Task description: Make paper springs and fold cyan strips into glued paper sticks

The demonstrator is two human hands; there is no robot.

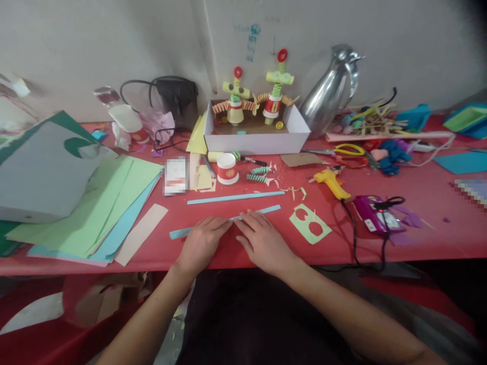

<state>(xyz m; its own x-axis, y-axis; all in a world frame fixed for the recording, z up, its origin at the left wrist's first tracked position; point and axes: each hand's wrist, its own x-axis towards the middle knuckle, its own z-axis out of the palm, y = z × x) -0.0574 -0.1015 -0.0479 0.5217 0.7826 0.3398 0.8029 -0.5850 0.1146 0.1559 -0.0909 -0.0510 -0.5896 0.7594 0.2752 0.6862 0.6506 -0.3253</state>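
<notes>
A light-blue paper strip [271,209] lies slantwise on the red tabletop, its middle covered by my hands. My left hand [201,241] is closed over it, fingertips pressing near the middle. My right hand [264,238] rests on the same strip with fingers stretched out and the thumb apart. Just beyond lies a second light-blue strip [236,197], untouched. A white-and-red paper cup [227,170] stands behind the strips, beside folded green paper springs [257,178]. To the right of my right hand is a green card [321,231] with round holes cut out.
Paper sheets [110,203] are piled at left. A white box [254,144] with two paper-cup figures stands at the back, beside a silver jug [327,88]. At right are scissors [350,149], a yellow glue gun [331,183] and a purple power strip [367,215] with a trailing cord.
</notes>
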